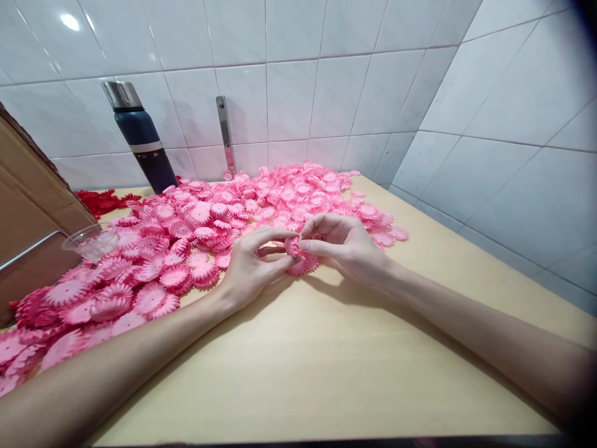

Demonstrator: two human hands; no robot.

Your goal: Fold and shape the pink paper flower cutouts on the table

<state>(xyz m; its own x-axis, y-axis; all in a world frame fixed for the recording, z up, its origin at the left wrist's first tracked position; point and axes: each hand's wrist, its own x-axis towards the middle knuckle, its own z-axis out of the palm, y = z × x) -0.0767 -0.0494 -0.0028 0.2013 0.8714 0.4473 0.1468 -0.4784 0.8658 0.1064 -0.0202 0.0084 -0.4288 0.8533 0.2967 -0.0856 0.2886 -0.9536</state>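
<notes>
Head view: a small pink frilled piece (293, 247) sits between the left hand (254, 264) and the right hand (349, 246), just over the bench (326, 361).
Piece to fingers: right of the left fingertips, left of the right ones; both hands about equally near.
Piece's axis: round, seemingly tipped on edge; no long axis I can make out.
Left fingers: thumb and forefinger curved partly closed about the piece, gripping it.
Right fingers: thumb and forefinger nearly together, pinching its right edge.
Piece's look: pink, thin, toothed rim; centre hidden.
Under the hands: another frilled disc (305, 267), paler pink.
Beyond: a loose heap of pink discs (280, 193).
</notes>
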